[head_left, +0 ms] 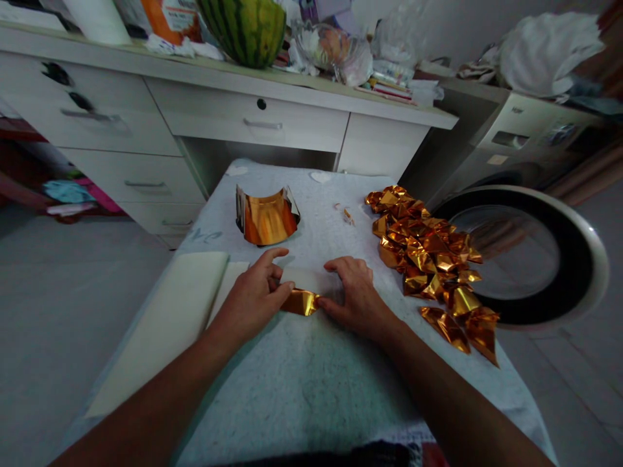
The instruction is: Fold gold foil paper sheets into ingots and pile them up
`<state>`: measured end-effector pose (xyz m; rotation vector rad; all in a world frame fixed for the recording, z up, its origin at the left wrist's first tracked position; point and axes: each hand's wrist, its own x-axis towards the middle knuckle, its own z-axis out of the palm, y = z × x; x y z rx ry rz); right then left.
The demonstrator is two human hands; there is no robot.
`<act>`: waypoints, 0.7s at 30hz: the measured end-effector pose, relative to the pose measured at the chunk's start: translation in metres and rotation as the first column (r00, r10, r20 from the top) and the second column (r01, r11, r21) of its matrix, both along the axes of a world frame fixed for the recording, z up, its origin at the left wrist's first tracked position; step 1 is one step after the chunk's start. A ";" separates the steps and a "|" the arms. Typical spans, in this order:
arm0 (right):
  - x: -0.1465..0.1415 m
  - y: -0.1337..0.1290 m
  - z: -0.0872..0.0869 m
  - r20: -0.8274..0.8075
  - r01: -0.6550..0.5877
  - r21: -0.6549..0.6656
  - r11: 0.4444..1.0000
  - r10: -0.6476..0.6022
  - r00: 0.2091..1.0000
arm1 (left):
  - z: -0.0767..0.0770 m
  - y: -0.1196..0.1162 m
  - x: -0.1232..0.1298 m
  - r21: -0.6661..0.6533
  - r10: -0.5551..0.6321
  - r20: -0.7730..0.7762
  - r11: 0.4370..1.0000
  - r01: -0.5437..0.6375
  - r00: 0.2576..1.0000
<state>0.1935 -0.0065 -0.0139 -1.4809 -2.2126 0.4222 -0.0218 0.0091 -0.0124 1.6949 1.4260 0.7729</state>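
A folded strip of gold foil paper point(300, 302) lies between my hands above the cloth-covered table point(311, 376). My left hand point(260, 285) pinches its left end, thumb on top and fingers curled behind. At the right end, my right hand point(357, 295) presses the foil with its thumb, its fingers bent over the far side. Pale paper point(311, 280) shows just behind the strip, between the hands. A curved stack of gold foil sheets point(270, 219) stands farther back. To the right lies a pile of folded gold foil pieces point(428, 250).
Long cream sheets point(165, 324) lie along the table's left side. Small scraps point(348, 216) rest near the back. Beyond stands a white drawer desk point(296, 120) bearing a cut watermelon point(246, 29). At right, a washing machine's open round door point(525, 256) reaches close to the table edge.
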 end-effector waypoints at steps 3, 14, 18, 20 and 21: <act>0.000 0.000 0.000 -0.041 0.013 -0.011 1.000 -0.014 0.999 | 0.000 0.000 -0.002 -0.016 -0.034 0.027 0.999 0.035 0.999; 0.004 0.004 0.000 -0.450 -0.037 -0.254 0.967 -0.084 0.889 | -0.002 -0.001 0.002 -0.083 -0.014 0.230 0.996 0.034 0.973; 0.003 0.005 0.000 -0.667 -0.166 -0.372 0.913 -0.138 0.732 | -0.004 -0.004 0.004 -0.062 -0.030 0.199 0.997 0.043 0.979; 0.001 0.005 -0.001 -0.747 -0.210 -0.380 0.901 -0.165 0.644 | -0.005 -0.004 0.004 -0.035 -0.026 0.167 0.999 0.033 0.986; 0.001 0.005 -0.001 -0.776 -0.227 -0.377 0.898 -0.172 0.607 | -0.005 -0.005 0.004 -0.024 -0.023 0.163 0.999 0.028 0.986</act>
